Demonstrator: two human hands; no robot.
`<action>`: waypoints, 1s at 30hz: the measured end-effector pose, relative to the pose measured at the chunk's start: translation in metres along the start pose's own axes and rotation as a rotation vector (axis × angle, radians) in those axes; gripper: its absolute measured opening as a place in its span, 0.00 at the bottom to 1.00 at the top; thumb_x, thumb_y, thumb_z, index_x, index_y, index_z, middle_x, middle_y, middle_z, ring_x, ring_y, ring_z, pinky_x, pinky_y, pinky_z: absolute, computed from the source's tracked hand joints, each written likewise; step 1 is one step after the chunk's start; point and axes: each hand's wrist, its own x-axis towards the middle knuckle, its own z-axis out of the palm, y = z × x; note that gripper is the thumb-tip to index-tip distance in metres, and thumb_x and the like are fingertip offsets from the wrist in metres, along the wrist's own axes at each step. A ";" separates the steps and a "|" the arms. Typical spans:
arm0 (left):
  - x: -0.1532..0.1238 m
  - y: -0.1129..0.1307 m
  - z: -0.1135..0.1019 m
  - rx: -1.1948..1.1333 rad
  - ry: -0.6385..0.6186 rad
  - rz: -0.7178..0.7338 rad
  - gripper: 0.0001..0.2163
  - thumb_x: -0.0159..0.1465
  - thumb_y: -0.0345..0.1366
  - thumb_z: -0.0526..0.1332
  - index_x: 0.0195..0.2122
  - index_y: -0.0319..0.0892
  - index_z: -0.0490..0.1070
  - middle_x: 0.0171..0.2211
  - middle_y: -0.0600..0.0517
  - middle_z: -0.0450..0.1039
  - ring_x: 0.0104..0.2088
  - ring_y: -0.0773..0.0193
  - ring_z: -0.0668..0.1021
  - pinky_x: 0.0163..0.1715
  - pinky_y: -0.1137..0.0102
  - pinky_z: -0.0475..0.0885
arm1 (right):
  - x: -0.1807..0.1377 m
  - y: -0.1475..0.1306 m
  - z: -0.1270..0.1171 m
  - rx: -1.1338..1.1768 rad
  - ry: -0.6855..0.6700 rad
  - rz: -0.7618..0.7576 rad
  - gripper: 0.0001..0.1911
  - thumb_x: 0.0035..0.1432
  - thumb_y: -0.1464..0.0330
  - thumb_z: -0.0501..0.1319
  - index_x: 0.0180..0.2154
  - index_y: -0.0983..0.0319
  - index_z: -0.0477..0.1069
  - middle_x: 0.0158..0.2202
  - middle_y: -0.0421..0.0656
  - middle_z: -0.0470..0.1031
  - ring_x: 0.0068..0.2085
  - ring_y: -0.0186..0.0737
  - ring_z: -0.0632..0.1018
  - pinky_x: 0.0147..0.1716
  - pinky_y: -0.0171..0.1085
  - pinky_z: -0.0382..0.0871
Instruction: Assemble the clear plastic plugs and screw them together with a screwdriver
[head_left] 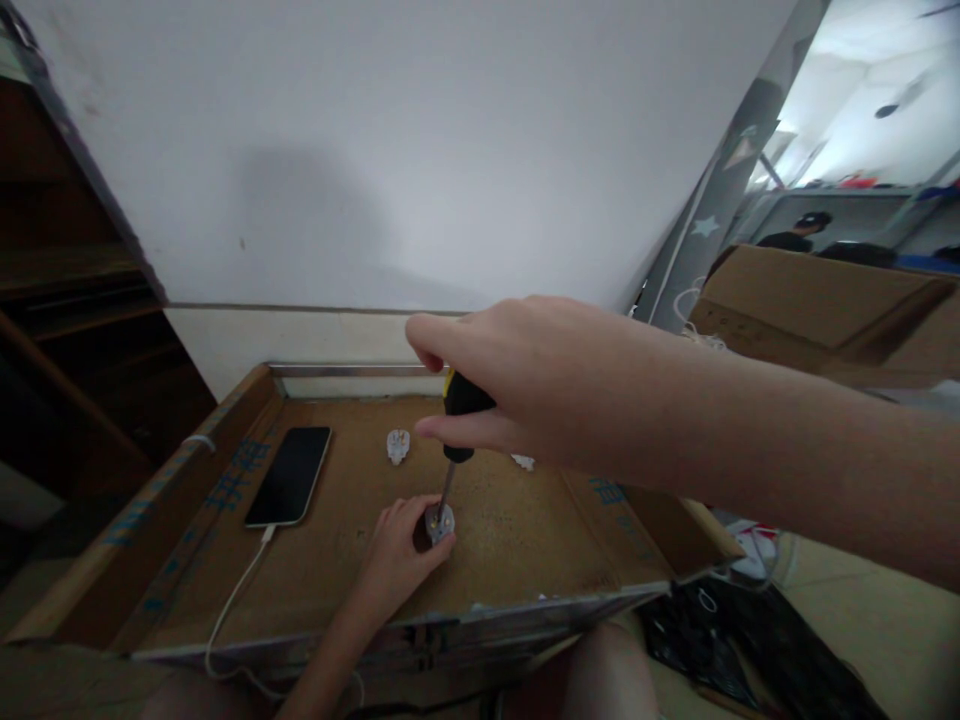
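Observation:
My right hand [487, 385] is wrapped round the black and yellow handle of a screwdriver [457, 420], which points downward. Its metal shaft reaches into a small white plug part [442, 528] with brass-coloured bits inside. Fingers and thumb of my left hand [411, 540] pinch that plug part against the cardboard [495, 560]. Farther back lies another white plug part [398, 446], with metal pieces showing. A third white piece [524, 462] is partly hidden below my right forearm.
A phone [289, 477] with a white charging cable [238, 590] lies on the left. The cardboard has raised sides. A white wall [450, 150] stands behind it. To the right are an open cardboard box [817, 310], black bags [750, 640] on the floor and a person [799, 235] farther off.

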 end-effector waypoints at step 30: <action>0.000 0.005 -0.005 0.127 -0.047 0.045 0.20 0.59 0.40 0.59 0.53 0.47 0.67 0.43 0.49 0.75 0.44 0.55 0.73 0.50 0.56 0.63 | -0.102 0.001 0.119 0.378 1.049 0.557 0.09 0.55 0.62 0.58 0.35 0.57 0.61 0.25 0.39 0.70 0.25 0.38 0.72 0.26 0.39 0.66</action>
